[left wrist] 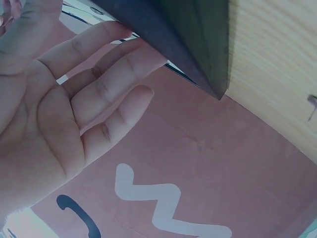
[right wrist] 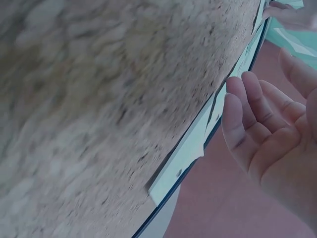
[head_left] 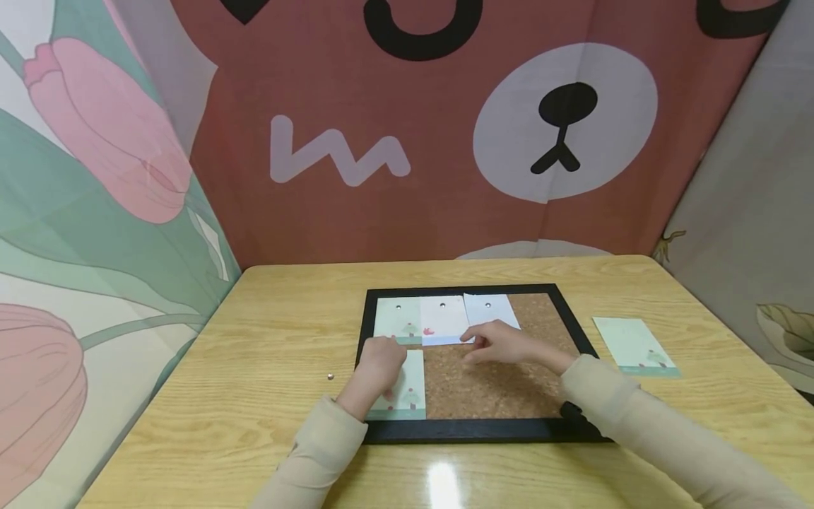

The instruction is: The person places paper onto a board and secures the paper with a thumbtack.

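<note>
A framed cork board [head_left: 490, 389] lies on the table. My left hand [head_left: 381, 359] is at the top of a pale green card [head_left: 415, 371] on the board's lower left, hiding part of it. In the left wrist view its fingers [left wrist: 106, 89] are loosely bent by the black frame [left wrist: 198, 49]; what lies under the thumb is hidden. My right hand [head_left: 499, 343], holding nothing, hovers over the board's middle with relaxed fingers [right wrist: 235, 119]. Along the top edge, a green card [head_left: 391, 322], a white card [head_left: 443, 325] and a bluish card [head_left: 492, 314] each bear a silver pin.
A loose green card [head_left: 636, 346] lies on the table [head_left: 273, 332] right of the board. One silver pin [head_left: 330, 377] sits left of the frame. Behind the table hangs a reddish-brown cloth [head_left: 439, 212] with a cartoon face.
</note>
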Demonstrator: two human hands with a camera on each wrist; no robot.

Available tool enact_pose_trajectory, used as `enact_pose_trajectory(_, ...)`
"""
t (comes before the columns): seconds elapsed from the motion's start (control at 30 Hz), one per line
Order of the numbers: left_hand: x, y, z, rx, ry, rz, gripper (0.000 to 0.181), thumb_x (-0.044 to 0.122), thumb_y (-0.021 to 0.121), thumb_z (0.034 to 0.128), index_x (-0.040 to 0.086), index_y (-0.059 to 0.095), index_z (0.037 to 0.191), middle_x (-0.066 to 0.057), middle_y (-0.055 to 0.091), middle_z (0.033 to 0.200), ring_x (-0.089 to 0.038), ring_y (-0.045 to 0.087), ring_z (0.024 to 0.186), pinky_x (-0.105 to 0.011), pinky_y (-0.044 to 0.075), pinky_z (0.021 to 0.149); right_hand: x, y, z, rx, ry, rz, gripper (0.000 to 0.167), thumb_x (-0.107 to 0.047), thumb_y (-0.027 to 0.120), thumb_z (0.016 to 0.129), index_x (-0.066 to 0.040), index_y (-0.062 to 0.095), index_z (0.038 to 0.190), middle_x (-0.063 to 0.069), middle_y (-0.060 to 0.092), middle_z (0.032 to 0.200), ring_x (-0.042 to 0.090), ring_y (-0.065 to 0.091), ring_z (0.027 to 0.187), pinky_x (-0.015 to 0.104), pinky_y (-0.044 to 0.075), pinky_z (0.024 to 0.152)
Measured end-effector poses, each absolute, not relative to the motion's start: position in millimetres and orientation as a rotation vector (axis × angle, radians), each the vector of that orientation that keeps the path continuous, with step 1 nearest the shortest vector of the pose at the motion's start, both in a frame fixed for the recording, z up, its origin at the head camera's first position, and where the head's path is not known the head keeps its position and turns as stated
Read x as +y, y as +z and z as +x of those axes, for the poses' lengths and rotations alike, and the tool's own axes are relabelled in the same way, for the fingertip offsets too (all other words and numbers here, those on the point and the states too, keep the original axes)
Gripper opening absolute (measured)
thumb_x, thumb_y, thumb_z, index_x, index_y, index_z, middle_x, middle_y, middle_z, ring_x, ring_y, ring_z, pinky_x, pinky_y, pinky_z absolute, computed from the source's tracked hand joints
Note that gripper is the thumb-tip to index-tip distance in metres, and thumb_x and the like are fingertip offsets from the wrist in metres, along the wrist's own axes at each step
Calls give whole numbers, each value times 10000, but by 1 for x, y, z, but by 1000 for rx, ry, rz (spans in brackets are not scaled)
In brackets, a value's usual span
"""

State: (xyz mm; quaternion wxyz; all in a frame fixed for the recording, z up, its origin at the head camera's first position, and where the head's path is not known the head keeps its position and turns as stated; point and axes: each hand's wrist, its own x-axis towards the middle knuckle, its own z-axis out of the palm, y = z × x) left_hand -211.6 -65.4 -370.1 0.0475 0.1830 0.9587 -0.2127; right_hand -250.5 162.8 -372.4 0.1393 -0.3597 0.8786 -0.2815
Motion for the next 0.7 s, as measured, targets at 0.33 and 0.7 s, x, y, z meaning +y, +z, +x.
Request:
enact_pose_trajectory(0.33,-66,-371,-211,2932,-609,566,488,310,871,462,155,678,883,3,587,697,-115,451,592,-262,453,541,184,-372,-255,2649,-840,-955,312,-116,587,864,69,557,1113,-21,562,755,117,503,683,264,438,587)
enact_pose_trajectory(0.7,-66,-373,-211,2937,-590,549,469,282,866,484,156,682,896,0,591,705,-116,447,590,-268,460,538,213,-370,-262,2755,-893,-856,330,-105,601,852,104,552,1103,14,563,758,138,469,652,269,412,548)
